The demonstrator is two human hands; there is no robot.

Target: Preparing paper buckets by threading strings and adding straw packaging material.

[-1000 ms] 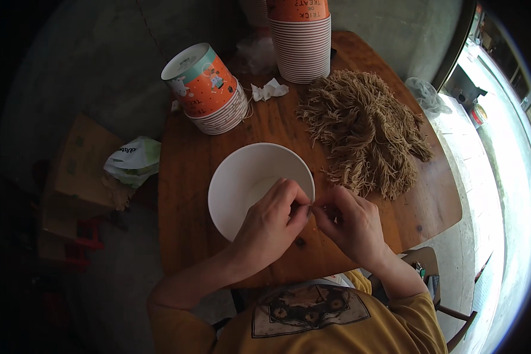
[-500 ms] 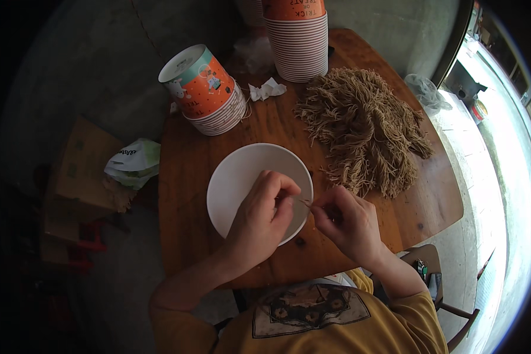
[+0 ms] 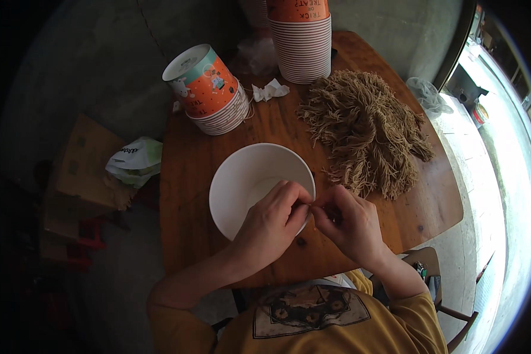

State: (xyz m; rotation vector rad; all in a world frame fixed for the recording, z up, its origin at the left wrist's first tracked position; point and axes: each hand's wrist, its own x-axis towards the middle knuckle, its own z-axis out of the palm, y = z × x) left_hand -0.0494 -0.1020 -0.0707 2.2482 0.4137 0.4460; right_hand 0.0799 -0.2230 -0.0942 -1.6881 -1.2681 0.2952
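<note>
A white paper bucket point(image 3: 230, 186) stands upright on the wooden table in front of me, its open mouth facing up. My left hand point(image 3: 277, 215) reaches over its near right rim, thumb and forefinger pinched. Just outside that rim, my right hand point(image 3: 348, 221) is closed in a pinch too. The fingertips of both hands meet at the rim, on a thin cord that they now almost wholly hide. Beyond my right hand lies a large heap of tan cords point(image 3: 371, 130), loose and tangled.
Stacked upside-down orange paper buckets point(image 3: 212, 88) stand at the back left, with a taller bucket stack point(image 3: 302, 50) behind. Crumpled white paper point(image 3: 270, 90) lies between them on the wooden table point(image 3: 186, 218). A cardboard box point(image 3: 88, 165) and plastic bag point(image 3: 134, 162) are left of the table.
My left hand has moved right and slightly down until its fingertips meet those of the right hand. The short stretch of cord between them is now hidden. My right hand has hardly moved.
</note>
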